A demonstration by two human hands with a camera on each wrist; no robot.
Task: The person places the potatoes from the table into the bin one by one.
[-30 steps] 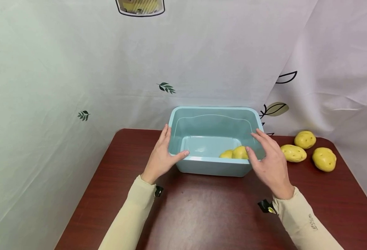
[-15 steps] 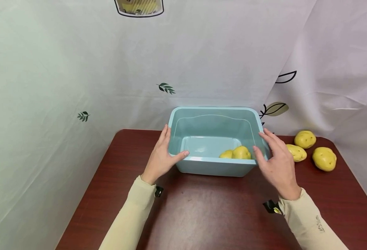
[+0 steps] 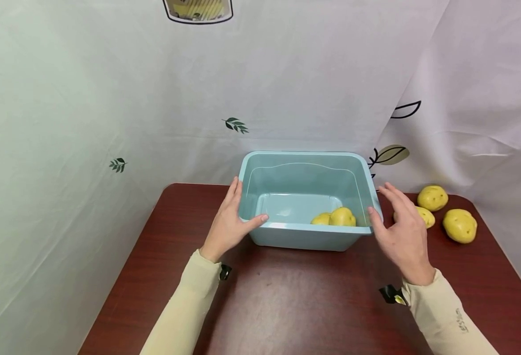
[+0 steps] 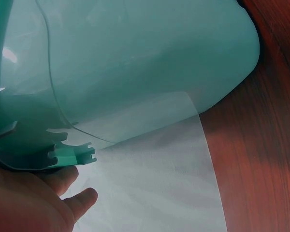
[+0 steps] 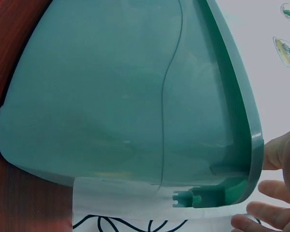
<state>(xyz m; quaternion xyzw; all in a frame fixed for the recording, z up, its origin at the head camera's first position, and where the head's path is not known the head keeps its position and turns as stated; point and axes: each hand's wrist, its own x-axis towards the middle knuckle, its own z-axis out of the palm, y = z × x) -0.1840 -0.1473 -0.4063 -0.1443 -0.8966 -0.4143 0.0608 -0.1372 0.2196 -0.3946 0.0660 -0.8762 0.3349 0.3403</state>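
A light blue plastic bin (image 3: 304, 239) stands on the table near the back wall. Two yellow potatoes, one at the front right (image 3: 342, 217) and one beside it (image 3: 321, 219), lie inside it. My left hand (image 3: 229, 222) is at the bin's front left corner, thumb over the front rim and straight fingers along the left side. In the left wrist view its fingertips (image 4: 82, 203) show just below the rim. My right hand (image 3: 402, 234) stands spread just off the bin's right side, holding nothing, its thumb tip near the front right corner.
To the right on the dark red table (image 3: 264, 305) lie three more potatoes: one at the back (image 3: 433, 198), one at the right (image 3: 460, 226), and one partly hidden behind my right hand (image 3: 426, 217). A white printed cloth (image 3: 176, 98) hangs behind.
My right hand has moved right, from over the bin's right rim to just outside it, uncovering the potato inside. My left hand and the bin have stayed in place.
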